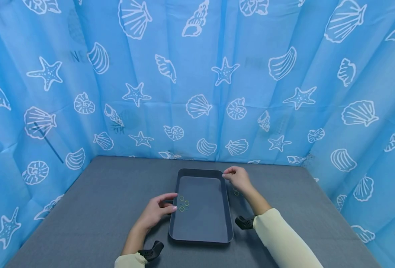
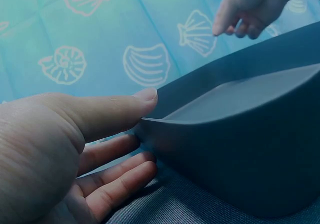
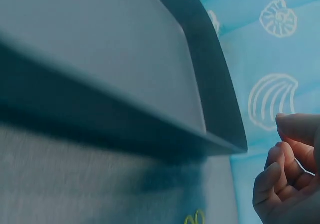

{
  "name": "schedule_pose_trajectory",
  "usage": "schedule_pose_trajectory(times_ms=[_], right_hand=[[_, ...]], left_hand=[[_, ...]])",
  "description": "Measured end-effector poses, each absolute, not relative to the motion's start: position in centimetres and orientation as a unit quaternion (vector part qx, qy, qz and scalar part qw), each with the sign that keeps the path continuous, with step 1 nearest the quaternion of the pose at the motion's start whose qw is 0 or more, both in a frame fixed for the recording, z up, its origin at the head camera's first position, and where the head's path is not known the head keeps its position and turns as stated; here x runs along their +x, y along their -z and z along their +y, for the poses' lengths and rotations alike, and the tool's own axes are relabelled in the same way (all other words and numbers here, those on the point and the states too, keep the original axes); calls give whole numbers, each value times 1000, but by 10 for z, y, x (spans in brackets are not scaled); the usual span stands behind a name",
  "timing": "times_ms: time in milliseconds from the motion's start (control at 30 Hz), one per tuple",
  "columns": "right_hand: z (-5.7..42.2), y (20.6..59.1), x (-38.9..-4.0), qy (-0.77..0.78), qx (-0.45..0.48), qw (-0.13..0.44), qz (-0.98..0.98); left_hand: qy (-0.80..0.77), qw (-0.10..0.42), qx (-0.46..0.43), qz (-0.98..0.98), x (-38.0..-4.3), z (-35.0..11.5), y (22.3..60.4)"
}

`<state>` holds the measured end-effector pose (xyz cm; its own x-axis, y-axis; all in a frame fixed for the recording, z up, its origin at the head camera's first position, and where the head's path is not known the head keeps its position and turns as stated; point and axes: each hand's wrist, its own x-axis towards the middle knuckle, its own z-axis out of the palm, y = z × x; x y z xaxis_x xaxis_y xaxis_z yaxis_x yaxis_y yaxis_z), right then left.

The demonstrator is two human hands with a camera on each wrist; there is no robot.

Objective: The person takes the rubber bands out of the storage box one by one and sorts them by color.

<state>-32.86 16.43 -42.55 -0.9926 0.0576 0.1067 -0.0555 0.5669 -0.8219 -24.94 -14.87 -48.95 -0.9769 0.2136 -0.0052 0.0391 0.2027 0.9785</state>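
A dark grey rectangular tray (image 1: 202,223) lies lengthwise on the table. My left hand (image 1: 155,210) is at its left side, thumb and fingertips spread and touching the wall near the rim; in the left wrist view the thumb (image 2: 145,97) meets the rim. My right hand (image 1: 239,178) hovers by the far right corner with curled fingers, thumb close to the index finger. Nothing shows between those fingers in the right wrist view. Several thin yellow-green rings (image 1: 182,209) lie inside the tray near the left hand. More small rings (image 1: 236,193) are outside, beneath the right forearm.
A grey cloth-covered table (image 1: 117,193) extends around the tray. Blue curtains (image 1: 197,85) with white shell and starfish prints stand along the back and both sides. A black wrist device (image 1: 152,251) is on the left wrist, another (image 1: 244,222) on the right.
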Motion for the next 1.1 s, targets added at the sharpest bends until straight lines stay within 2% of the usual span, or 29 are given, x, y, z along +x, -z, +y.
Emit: schedule_pose_trajectory(times_ms=[467,1100], right_hand=[[122,426,-333,-428,54,49,-901],[89,448,-323,-412,158,-43,-896]], left_hand=[[-626,69,74,773,-249,-148,489],[-625,72,78,773,-249,-148,488]])
